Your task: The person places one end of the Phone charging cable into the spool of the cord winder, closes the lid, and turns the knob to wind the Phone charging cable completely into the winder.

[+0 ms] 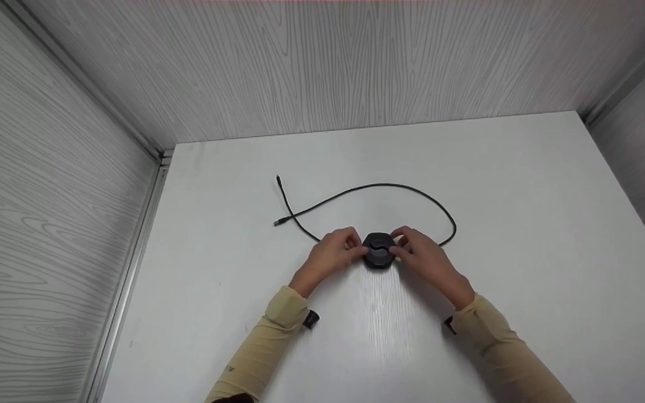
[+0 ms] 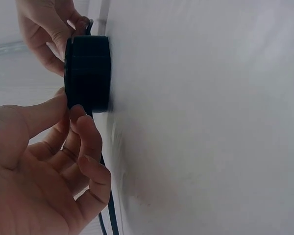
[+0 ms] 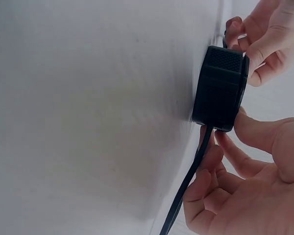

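A black hexagonal cable winder [image 1: 378,260] with an S-shaped groove on top sits on the white table between both hands. My left hand [image 1: 331,254] pinches its left edge, thumb on the upper rim and fingertips at the side. From the opposite edge my right hand [image 1: 426,258] grips it the same way, its other fingers curled. In both wrist views the winder's thick side [image 2: 90,73] shows close against the tabletop. A black cable [image 3: 186,181] leaves the winder beside the right fingers. Part of the cable near each hand is hidden.
Beyond the hands the cable makes a wide loop [image 1: 384,184] and crosses itself at left. Its USB plug [image 1: 281,221] and a smaller plug [image 1: 279,181] lie there. Wood-grained panels [image 1: 328,67] border the table at the back and sides.
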The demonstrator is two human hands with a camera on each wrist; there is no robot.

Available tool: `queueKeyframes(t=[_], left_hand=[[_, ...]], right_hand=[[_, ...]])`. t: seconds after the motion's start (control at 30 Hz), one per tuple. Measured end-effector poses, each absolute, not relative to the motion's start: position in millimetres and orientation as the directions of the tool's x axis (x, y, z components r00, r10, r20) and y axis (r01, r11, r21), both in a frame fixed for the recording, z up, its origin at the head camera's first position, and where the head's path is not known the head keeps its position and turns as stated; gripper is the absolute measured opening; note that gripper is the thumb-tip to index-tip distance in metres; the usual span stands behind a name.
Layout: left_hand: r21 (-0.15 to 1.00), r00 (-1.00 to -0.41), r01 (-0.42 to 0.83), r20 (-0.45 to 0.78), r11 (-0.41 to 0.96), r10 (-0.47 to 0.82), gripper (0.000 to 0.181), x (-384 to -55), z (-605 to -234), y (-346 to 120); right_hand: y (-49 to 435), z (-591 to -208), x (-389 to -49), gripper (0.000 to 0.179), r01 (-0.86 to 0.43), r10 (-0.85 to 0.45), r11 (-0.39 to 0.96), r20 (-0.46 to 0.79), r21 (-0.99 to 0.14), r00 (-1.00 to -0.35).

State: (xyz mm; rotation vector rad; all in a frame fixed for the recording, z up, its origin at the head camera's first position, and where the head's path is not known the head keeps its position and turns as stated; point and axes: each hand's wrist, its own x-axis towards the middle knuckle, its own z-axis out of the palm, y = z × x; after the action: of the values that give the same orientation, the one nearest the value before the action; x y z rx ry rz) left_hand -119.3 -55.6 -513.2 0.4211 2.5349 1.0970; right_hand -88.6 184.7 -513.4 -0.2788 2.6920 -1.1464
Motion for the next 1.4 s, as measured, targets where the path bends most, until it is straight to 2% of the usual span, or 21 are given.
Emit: queueKeyframes(t=[0.27,0.5,0.8,0.93,1.07,1.13,1.23,1.33,1.4], left_hand=[[0.736,-0.859,0.148,-0.235,0.661,0.454,0.018,-116,-509,-56],[0.738,-0.850,0.157,-0.237,0.656,0.470,0.020,-123,-508,-56],[0.782,-0.839,0.142,-0.231,0.607,0.494,0.021,-129,-511,-56],[0.715,-0.852,0.208,-0.203,0.668,0.482,0.021,-134,-507,-63],[0.568,-0.901,0.274,-0.129,0.776,0.413,0.022,-148,-501,-75],[0.497,-0.927,0.280,-0.082,0.821,0.366,0.023,-157,-497,-82],[0.425,-0.952,0.255,-0.049,0.869,0.303,0.028,-171,-494,-92],[0.389,-0.953,0.235,-0.088,0.891,0.290,0.036,-177,-494,-100],[0.370,-0.942,0.242,-0.130,0.897,0.308,0.041,-175,-496,-103]], right_hand=[[185,-512,-81,0.031,-0.080,-0.261,0.705,-0.154,-0.705,-0.953],[184,-509,-84,0.030,-0.112,-0.265,0.734,-0.131,-0.670,-0.955],[188,-513,-90,0.030,-0.078,-0.273,0.687,-0.157,-0.722,-0.949],[185,-511,-91,0.031,-0.069,-0.270,0.674,-0.159,-0.736,-0.950],[179,-509,-90,0.031,-0.112,-0.243,0.709,-0.092,-0.696,-0.966],[174,-508,-88,0.037,-0.147,-0.230,0.733,-0.039,-0.664,-0.972],[164,-504,-86,0.056,-0.200,-0.257,0.751,0.000,-0.629,-0.966],[153,-502,-83,0.077,-0.225,-0.328,0.748,-0.053,-0.624,-0.943],[147,-502,-81,0.084,-0.247,-0.375,0.754,-0.090,-0.608,-0.923]])
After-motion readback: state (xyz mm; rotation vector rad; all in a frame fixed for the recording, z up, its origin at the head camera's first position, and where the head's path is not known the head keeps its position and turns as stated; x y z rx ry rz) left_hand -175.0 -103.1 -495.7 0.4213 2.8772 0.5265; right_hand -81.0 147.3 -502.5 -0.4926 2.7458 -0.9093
